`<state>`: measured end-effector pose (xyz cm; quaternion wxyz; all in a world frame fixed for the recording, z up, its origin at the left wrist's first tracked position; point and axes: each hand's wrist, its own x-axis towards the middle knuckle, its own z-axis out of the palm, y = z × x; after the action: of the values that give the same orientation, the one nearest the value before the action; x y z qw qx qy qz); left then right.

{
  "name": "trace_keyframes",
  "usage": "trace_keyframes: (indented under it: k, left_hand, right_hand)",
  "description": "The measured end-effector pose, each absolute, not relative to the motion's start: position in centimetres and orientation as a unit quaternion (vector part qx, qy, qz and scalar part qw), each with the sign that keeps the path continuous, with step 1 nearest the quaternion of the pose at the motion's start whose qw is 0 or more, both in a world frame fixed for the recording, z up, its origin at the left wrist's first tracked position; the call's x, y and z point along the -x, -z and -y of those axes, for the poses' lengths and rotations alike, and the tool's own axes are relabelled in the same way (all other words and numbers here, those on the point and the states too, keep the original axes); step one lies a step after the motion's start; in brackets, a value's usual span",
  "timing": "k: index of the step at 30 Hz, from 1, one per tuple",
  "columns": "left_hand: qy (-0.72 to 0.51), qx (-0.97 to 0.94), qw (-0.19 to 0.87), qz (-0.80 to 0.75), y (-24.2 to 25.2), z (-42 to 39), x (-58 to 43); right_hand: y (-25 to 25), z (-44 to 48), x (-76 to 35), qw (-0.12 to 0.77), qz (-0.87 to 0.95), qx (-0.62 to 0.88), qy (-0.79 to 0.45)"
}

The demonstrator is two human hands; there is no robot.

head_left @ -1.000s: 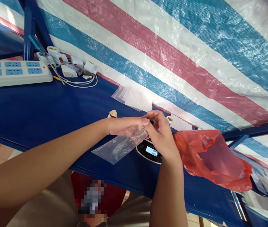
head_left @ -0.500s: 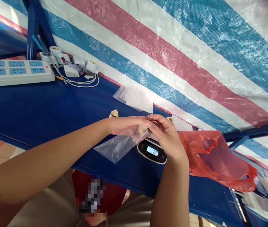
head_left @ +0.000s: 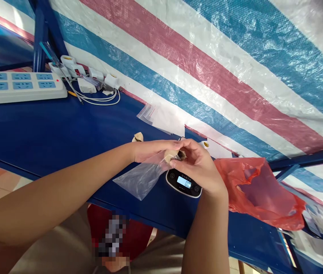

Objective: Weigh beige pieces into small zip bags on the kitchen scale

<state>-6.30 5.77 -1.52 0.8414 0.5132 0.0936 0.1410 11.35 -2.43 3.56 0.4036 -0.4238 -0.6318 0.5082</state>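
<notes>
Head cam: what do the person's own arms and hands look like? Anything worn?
The left forearm and right forearm are bare, with no sleeves in view. The left hand and right hand wear no gloves, and no watch, bracelet or ring shows on either.

A blue table (head_left: 50, 125) carries a white power strip (head_left: 21, 85), a coiled white cable (head_left: 101, 99), a digital scale (head_left: 183, 184) and a red plastic bag (head_left: 256, 190). Clear plastic bags (head_left: 147, 114) lie near its back edge.
</notes>
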Motion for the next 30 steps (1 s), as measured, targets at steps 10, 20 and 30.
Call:
trace_keyframes:
  k: [10,20,30]
  left_hand:
    - [-0.082,-0.527,0.84,-0.098,1.2,-6.4,7.0]
    - [-0.114,-0.531,0.831,-0.124,0.7,-6.4,7.2]
    - [-0.172,-0.517,0.826,-0.144,0.8,-6.7,6.9]
  right_hand:
    - [-3.2,2.2,-10.9,0.457,0.622,0.47,-0.428]
    - [-2.9,2.2,-10.2,0.474,0.641,0.473,-0.376]
    - [-2.1,1.7,-10.8,0.506,0.651,0.474,-0.308]
